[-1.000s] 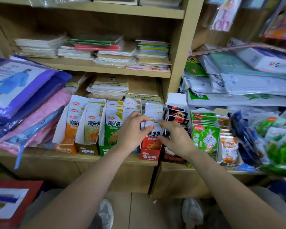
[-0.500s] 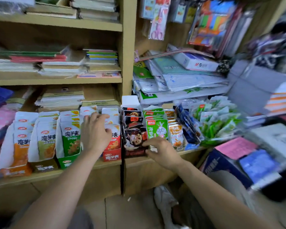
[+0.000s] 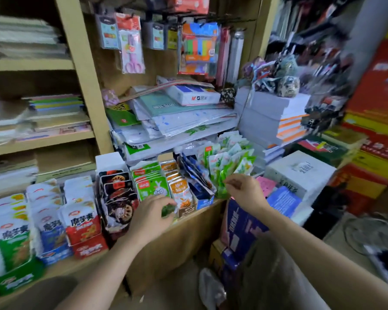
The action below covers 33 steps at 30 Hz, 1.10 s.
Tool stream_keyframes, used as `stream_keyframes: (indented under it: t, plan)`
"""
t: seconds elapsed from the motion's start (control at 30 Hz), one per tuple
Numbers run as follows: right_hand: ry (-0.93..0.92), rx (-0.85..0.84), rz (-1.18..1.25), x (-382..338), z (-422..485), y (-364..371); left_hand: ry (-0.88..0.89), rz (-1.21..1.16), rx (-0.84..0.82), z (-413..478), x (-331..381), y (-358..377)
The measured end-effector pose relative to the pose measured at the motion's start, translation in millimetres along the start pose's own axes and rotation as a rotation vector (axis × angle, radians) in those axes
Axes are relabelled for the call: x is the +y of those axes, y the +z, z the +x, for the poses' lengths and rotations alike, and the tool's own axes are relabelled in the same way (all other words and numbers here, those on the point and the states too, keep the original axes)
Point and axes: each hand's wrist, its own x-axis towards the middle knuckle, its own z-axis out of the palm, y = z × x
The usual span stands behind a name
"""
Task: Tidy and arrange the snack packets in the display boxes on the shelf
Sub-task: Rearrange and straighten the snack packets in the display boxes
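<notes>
Running across mid-frame, the shelf carries a row of boxes. Loose green packets fan upright right of centre, just upper left of the nearer right hand. Its curled fingers touch their lower edge; a pinch cannot be confirmed. The left hand pinches one small packet before the orange box.

Black packets printed with lotus-root slices; just right of them, green-and-white packets bearing a white rabbit, then orange-and-white packets, a dark green packet and pale green-and-white packets farthest right; left of them, a red box, a blue box and a green box.
</notes>
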Motion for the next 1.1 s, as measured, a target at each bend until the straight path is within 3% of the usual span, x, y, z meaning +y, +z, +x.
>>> stream_keyframes:
  t: [0.2, 0.4, 0.53, 0.6, 0.73, 0.93, 1.03, 1.1]
  plan:
    - [0.186, 0.07, -0.126, 72, 33, -4, 0.138, 0.047, -0.155, 59, 61, 35]
    - [-0.024, -0.129, -0.358, 115, 61, -12, 0.261, 0.232, -0.211, 142, 116, 84]
    - [0.025, 0.038, -0.278, 142, 66, -27, 0.223, 0.411, -0.356, 185, 120, 118]
    - [0.093, 0.127, -0.155, 155, 70, -31, 0.206, 0.468, -0.344, 197, 115, 125]
    - [0.2, 0.214, -0.006, 170, 79, -30, 0.149, 0.308, -0.287, 205, 108, 126]
    - [0.4, 0.324, 0.135, 184, 90, -30, 0.089, 0.272, -0.199, 201, 92, 128]
    - [0.348, 0.27, 0.122, 179, 87, -31, 0.0, 0.18, -0.165, 204, 103, 134]
    - [0.245, 0.2, -0.091, 169, 82, -33, -0.057, 0.097, -0.151, 209, 111, 138]
